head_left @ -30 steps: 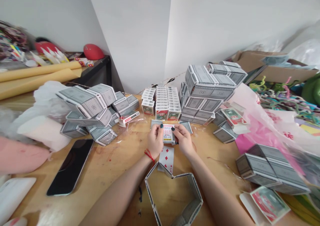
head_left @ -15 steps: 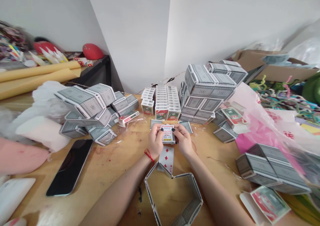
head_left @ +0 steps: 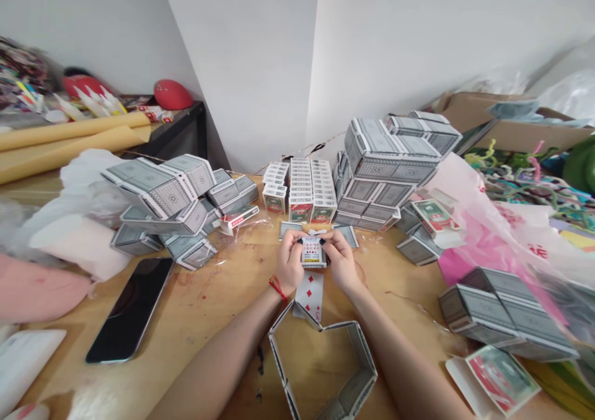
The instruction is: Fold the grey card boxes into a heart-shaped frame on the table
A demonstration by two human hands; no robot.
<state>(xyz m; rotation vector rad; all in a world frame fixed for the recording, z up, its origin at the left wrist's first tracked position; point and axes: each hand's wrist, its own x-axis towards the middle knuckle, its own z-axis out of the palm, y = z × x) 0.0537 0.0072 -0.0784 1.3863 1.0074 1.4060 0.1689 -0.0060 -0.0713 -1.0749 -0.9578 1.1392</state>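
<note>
Between my two hands is a playing card [head_left: 312, 254] with printed text and a yellow patch, with a patterned card edge showing under it; whether it is one card or several, I cannot tell. My left hand [head_left: 290, 262] pinches its left side, and my right hand [head_left: 343, 264] grips its right side, thumbs on top. Just below them, a diamond card [head_left: 308, 293] lies face up on the table. Closer to me stands a hollow ring of joined playing cards [head_left: 277, 345], with a notch at its top. Grey-backed cards [head_left: 349, 234] lie partly behind my hands.
Rows of card boxes [head_left: 300, 188] stand ahead. Folded-card structures are stacked at left [head_left: 158, 188] and right [head_left: 390, 160], with another joined block [head_left: 506, 315] nearer right. A black phone [head_left: 130, 311] lies at left. An opened card box [head_left: 504, 380] sits at lower right.
Both hands keep hold of the card, which tips slightly and sits a little lower. My right fingers have shifted a little along its upper edge. Everything else stays in place.
</note>
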